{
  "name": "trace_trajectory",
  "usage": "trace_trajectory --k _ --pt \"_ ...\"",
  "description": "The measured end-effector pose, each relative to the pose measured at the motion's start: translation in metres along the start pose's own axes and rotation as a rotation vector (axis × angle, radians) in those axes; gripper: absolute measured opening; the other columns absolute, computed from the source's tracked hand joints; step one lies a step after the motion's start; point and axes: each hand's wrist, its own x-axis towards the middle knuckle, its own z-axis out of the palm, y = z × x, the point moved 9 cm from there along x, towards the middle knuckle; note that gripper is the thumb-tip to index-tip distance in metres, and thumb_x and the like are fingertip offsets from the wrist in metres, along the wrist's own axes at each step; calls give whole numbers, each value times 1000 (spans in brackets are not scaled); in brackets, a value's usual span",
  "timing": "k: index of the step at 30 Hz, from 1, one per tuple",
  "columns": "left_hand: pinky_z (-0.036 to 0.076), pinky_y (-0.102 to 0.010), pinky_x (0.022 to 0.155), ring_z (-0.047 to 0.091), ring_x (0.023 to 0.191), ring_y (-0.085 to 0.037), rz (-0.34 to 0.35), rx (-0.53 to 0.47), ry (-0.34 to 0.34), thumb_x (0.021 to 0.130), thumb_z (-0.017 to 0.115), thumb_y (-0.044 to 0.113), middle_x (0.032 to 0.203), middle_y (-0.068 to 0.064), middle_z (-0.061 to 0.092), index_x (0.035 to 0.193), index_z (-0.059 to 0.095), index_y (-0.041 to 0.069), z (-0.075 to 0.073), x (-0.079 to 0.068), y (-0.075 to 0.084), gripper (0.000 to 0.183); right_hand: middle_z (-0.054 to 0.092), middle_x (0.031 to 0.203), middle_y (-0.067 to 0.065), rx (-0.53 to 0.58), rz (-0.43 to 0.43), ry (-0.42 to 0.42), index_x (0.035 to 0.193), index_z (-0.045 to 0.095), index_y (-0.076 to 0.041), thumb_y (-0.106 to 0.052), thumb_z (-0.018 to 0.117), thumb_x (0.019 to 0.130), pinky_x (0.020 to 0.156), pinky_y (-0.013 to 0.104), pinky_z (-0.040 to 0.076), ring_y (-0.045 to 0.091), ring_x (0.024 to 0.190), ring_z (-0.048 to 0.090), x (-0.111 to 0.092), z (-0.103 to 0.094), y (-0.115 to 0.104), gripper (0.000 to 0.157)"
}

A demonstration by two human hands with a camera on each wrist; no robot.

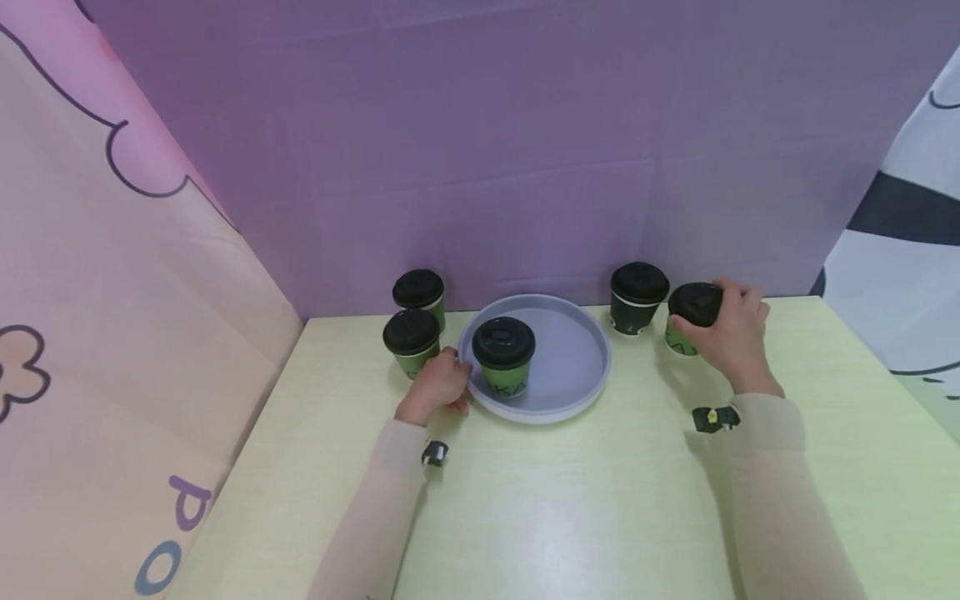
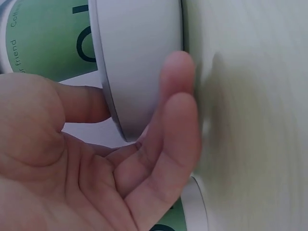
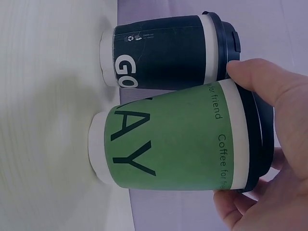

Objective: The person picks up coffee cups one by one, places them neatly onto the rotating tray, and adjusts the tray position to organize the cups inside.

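My left hand point(image 1: 437, 385) grips the left rim of a round grey plate point(image 1: 573, 358), its thumb inside the rim and its fingers against the outer side. On the plate's left part stands a green paper coffee cup point(image 1: 506, 379) with a black lid. At the right, my right hand point(image 1: 733, 337) holds another green coffee cup point(image 3: 173, 144) by its black lid, thumb on one side and fingers on the other. That cup leans slightly in the right wrist view; whether its base touches the table I cannot tell. Beside it stands a dark coffee cup point(image 3: 163, 50).
Two more lidded green cups, a front one point(image 1: 411, 337) and a rear one point(image 1: 420, 292), stand left of the plate near my left hand. A purple cloth point(image 1: 480, 167) rises behind the pale table point(image 1: 555, 508). Printed cloth hangs at both sides.
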Motion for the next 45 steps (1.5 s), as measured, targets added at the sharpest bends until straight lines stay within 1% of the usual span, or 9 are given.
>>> trace_trajectory --k 8,11,14,18,24,31,40,45 --pt "57 -34 58 69 57 -24 12 -16 -45 107 47 24 72 -15 70 119 54 -2 0 -3 1 29 22 152 43 -29 -19 -18 160 17 1 -45 74 91 102 77 30 60 136 22 0 1 -2 101" --pt "57 -34 58 70 58 -23 4 -35 -71 106 47 23 77 -16 71 119 53 -2 0 -4 1 28 24 152 43 -38 -30 -13 159 18 1 -44 74 90 103 76 30 60 135 23 0 2 -3 100" --pt "58 -35 58 71 59 -24 -7 -65 -102 106 47 23 84 -17 71 121 52 -2 3 -5 0 29 26 151 42 -35 -34 -1 159 19 1 -43 75 90 104 75 30 59 135 24 -1 1 -5 99" --pt "59 -35 59 71 61 -24 -8 -94 -128 106 47 21 91 -18 72 122 51 -2 5 -6 1 29 28 151 41 -25 -39 20 159 20 2 -45 73 90 105 75 30 57 136 25 -2 -2 -8 99" --pt "60 -35 60 71 61 -24 9 -108 -137 105 46 18 92 -19 72 119 52 -3 5 -6 2 26 30 152 40 -11 -64 47 159 22 1 -46 73 90 104 74 31 55 136 25 -4 -9 -14 98" --pt "60 -35 59 71 61 -24 18 -116 -135 105 46 18 91 -19 71 118 52 -3 5 -6 2 25 30 153 39 10 -79 50 160 23 -2 -47 74 89 103 73 31 53 136 25 -6 -14 -23 98" --pt "60 -35 60 72 62 -25 27 -114 -125 105 45 18 92 -19 72 119 53 -3 5 -5 2 26 32 152 37 24 -97 56 159 27 -3 -50 74 89 103 72 31 52 135 27 -12 -23 -40 96" --pt "60 -35 60 72 62 -25 31 -110 -123 106 46 19 92 -19 72 119 53 -3 5 -4 0 27 35 152 35 16 -123 48 157 30 -3 -53 75 88 107 71 30 52 137 29 -14 -26 -48 97"
